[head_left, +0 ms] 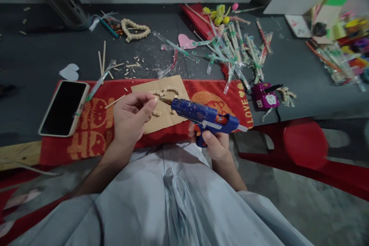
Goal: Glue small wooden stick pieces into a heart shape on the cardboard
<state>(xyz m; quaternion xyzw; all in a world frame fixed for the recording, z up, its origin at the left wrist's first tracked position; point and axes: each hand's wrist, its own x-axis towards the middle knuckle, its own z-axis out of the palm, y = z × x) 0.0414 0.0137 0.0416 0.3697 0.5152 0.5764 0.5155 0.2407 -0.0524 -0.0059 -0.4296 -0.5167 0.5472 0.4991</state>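
My right hand [215, 143] is wrapped round the handle of a blue hot glue gun [198, 113], a glue stick jutting from its back end. The nozzle points left and meets the fingertips of my left hand [134, 115]. Those fingers pinch a small pale piece of wooden stick [156, 100] at the nozzle tip. Beneath lies a sheet of brown paper [150, 123], bearing a heart-like outline [170, 91] of small pale pieces, partly hidden by the gun and my left hand. Paper and hands are over a red towel [95, 119].
A phone [65, 108] lies on the towel's left end. Stick bits [134, 65] are scattered behind the paper. A beaded-looking pale frame [135, 30] sits farther back. Wrapped sticks [233, 46] pile up at right, near a purple device [265, 96]. A red chair [305, 144] stands right.
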